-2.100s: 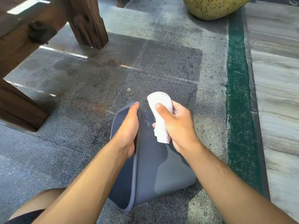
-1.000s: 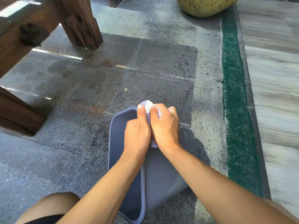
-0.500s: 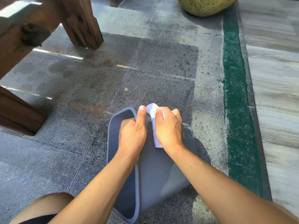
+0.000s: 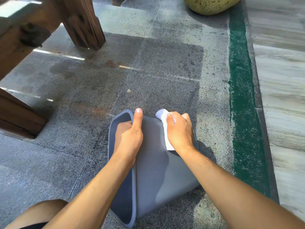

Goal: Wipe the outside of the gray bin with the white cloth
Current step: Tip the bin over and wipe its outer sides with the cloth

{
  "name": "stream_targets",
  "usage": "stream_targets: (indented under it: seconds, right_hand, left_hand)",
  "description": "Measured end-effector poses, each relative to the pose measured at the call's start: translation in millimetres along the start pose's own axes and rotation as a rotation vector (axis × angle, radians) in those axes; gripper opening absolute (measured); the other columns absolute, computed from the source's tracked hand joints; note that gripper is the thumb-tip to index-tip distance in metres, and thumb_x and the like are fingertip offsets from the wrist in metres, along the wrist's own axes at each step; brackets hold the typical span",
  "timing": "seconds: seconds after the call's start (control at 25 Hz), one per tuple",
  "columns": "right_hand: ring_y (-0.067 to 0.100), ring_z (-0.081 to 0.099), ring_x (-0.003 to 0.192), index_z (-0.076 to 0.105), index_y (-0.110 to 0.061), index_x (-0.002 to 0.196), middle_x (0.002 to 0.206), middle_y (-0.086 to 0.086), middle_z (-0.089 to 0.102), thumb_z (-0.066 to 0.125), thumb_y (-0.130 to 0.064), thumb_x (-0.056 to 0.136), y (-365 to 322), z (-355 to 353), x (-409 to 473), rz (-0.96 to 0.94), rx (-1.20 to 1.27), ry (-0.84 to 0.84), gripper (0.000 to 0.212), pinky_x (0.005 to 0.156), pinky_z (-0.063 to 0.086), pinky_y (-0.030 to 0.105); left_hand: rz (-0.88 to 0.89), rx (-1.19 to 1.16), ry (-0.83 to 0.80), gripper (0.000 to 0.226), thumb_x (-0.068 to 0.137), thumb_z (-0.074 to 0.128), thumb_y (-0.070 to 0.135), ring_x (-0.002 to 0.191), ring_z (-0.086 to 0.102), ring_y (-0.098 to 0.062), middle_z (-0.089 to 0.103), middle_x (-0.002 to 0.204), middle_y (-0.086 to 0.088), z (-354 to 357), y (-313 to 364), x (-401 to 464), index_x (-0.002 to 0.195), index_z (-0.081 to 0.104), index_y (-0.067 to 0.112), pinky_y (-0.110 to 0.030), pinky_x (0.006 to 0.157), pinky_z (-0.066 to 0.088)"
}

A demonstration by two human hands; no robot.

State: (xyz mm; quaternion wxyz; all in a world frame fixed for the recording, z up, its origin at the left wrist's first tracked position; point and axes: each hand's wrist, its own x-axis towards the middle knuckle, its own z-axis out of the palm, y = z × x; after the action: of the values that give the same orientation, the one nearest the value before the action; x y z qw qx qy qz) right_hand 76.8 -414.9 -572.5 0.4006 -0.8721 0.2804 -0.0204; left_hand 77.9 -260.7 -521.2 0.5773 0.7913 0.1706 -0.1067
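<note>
The gray bin (image 4: 153, 176) lies on its side on the stone floor, its open mouth facing left. My left hand (image 4: 129, 138) grips the bin's rim, fingers inside the mouth and thumb stretched along the outer wall. My right hand (image 4: 179, 133) presses the folded white cloth (image 4: 166, 129) against the upper outer wall, toward the bin's far right edge. The cloth sticks out above and below my fingers. Part of the wall under my hands is hidden.
Dark wooden posts and beams (image 4: 82, 22) stand at the upper left. A mottled yellow-green pot (image 4: 211, 4) sits at the top edge. A green painted strip (image 4: 241, 96) runs along the right, with pale boards (image 4: 280, 96) beyond it.
My right hand has slid the cloth to the right across the bin's wall, away from my left hand. The left hand stays gripped on the rim.
</note>
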Motion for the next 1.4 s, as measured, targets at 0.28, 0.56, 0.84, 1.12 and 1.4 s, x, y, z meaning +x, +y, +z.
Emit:
stream_targets:
  seconds: [0.28, 0.56, 0.84, 1.12, 1.4]
  right_hand:
    - [0.015, 0.048, 0.067, 0.065, -0.033, 0.107, 0.091, -0.004, 0.041, 0.036, -0.043, 0.095, 30.3, -5.3, 11.0, 0.021, -0.016, 0.028, 0.033, 0.070, 0.036, 0.034]
    - [0.018, 0.051, 0.070, 0.064, -0.040, 0.085, 0.090, -0.005, 0.042, 0.029, -0.056, 0.072, 44.3, -16.9, 9.8, 0.110, 0.039, -0.037, 0.041, 0.067, 0.034, 0.034]
    - [0.030, 0.048, 0.080, 0.069, -0.021, 0.117, 0.105, 0.005, 0.044, 0.040, -0.030, 0.102, 84.6, -22.6, 31.1, 0.162, -0.177, 0.009, 0.035, 0.072, 0.035, 0.034]
    - [0.028, 0.048, 0.083, 0.068, -0.019, 0.125, 0.118, 0.015, 0.053, 0.041, -0.031, 0.103, 114.6, -32.4, 40.8, 0.143, -0.186, -0.003, 0.037, 0.072, 0.037, 0.034]
    - [0.033, 0.054, 0.083, 0.067, -0.019, 0.125, 0.133, 0.018, 0.051, 0.038, -0.034, 0.105, 132.0, -39.5, 37.0, 0.221, -0.294, 0.046, 0.039, 0.068, 0.040, 0.033]
  left_hand:
    - [0.058, 0.017, -0.013, 0.077, 0.096, 0.051, 0.068, 0.036, 0.018, -0.004, 0.020, 0.042, 0.016, -4.7, -0.9, -0.7, 0.038, 0.028, 0.023, -0.014, 0.035, 0.012]
    - [0.027, -0.013, -0.024, 0.077, 0.097, 0.054, 0.062, 0.036, 0.015, -0.005, 0.017, 0.042, 0.017, -6.0, -2.6, -4.9, 0.038, 0.024, 0.023, -0.015, 0.034, 0.011]
    - [0.058, -0.001, -0.038, 0.076, 0.096, 0.056, 0.062, 0.036, 0.016, -0.004, 0.019, 0.041, 0.018, -4.1, 0.0, -12.8, 0.039, 0.024, 0.024, -0.015, 0.034, 0.013]
    - [0.063, 0.016, -0.024, 0.077, 0.096, 0.057, 0.061, 0.035, 0.016, -0.005, 0.019, 0.039, 0.017, -1.9, 0.6, -18.2, 0.037, 0.024, 0.023, -0.014, 0.033, 0.014]
    - [0.106, 0.007, -0.027, 0.076, 0.096, 0.057, 0.060, 0.037, 0.016, -0.004, 0.019, 0.040, 0.017, -0.1, -1.8, -24.5, 0.038, 0.023, 0.024, -0.019, 0.035, 0.014]
